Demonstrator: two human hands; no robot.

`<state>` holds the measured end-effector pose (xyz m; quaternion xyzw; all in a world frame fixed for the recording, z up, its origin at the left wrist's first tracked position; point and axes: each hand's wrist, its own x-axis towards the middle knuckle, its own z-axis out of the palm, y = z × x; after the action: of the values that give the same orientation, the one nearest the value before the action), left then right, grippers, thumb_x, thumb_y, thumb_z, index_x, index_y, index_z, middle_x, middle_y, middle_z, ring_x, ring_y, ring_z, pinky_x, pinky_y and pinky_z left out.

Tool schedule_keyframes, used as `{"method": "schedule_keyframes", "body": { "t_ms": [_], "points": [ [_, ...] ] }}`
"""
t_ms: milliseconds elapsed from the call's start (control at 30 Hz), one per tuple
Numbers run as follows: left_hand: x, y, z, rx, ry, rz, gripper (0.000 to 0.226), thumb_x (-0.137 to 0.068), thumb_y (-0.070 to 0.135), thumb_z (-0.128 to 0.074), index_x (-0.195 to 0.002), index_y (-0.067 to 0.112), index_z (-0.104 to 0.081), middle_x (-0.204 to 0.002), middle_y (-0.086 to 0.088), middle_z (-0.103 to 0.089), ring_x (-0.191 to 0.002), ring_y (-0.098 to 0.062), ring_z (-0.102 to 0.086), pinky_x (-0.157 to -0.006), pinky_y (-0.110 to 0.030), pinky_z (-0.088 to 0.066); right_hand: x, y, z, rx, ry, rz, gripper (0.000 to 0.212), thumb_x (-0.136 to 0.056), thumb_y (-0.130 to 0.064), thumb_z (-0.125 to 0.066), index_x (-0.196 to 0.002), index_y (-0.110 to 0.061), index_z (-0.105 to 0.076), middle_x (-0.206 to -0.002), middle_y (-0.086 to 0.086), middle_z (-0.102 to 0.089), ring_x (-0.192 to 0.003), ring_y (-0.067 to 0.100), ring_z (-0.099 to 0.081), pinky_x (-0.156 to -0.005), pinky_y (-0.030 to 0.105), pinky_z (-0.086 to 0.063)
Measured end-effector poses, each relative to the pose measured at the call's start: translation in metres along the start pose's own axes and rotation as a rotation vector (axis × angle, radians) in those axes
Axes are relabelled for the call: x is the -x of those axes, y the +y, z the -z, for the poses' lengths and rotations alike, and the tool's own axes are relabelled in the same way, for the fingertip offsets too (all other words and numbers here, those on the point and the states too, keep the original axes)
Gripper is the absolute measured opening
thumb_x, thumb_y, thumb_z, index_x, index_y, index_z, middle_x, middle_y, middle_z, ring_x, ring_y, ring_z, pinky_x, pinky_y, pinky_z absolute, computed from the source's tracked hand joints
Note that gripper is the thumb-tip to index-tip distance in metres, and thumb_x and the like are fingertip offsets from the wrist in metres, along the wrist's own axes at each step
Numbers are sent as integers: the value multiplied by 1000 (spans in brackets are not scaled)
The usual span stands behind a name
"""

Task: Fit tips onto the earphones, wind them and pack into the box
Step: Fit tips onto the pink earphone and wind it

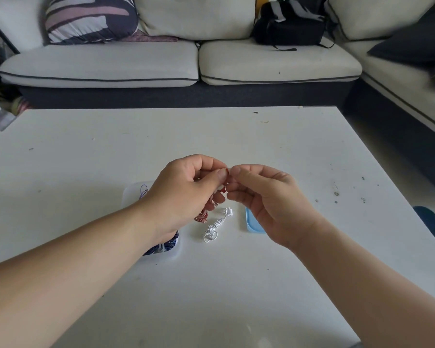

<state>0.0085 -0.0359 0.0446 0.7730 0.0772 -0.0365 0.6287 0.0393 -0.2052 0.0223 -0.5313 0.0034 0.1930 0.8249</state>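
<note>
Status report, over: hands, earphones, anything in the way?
Left hand and right hand pinch red earphones above table. White earphones wound, lying beside box, not packed. Nothing in the way.

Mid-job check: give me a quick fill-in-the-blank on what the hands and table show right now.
1. The left hand and right hand both pinch the red earphones above the ____.
2. The wound white earphones lie between the clear box and the ____ lid.
3. The lid is partly hidden by the ____ hand.
Missing words: table; blue; right.
</note>
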Motion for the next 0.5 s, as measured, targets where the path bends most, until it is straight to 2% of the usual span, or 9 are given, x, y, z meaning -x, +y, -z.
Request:
{"method": "schedule_keyframes", "body": {
  "t_ms": [133,233,500],
  "points": [
    [1,0,0,-19,-18,0,11,-102,20,-64,-101,20,-75,-75,-4,-73,-62,-15,-65,-53,-24,-50,-4,-5,7,26,-63,-39,9,-89,-4,-70,-94,4,-72,-86,18,-73,-79,24,-71,-75,28,-59],
    [1,-1,1,-10,-21,3,11,-102,20,-64,-101,19,-75,-77,-6,-73,-65,-17,-67,-55,-28,-53,-5,-4,10,46,-111,-33,16,-82,-6,-73,-93,5,-71,-87,18,-73,-81,24,-71,-75,28,-59],
    [2,-2,3,-17,-40,15,12,-102,18,-64,-99,19,-75,-81,-6,-73,-65,-17,-68,-57,-32,-53,-6,-3,12,181,-135,24,7,-92,-2,-68,-91,5,-70,-81,15,-69,-74,22,-65,-70,29,-58]
  ]
}}
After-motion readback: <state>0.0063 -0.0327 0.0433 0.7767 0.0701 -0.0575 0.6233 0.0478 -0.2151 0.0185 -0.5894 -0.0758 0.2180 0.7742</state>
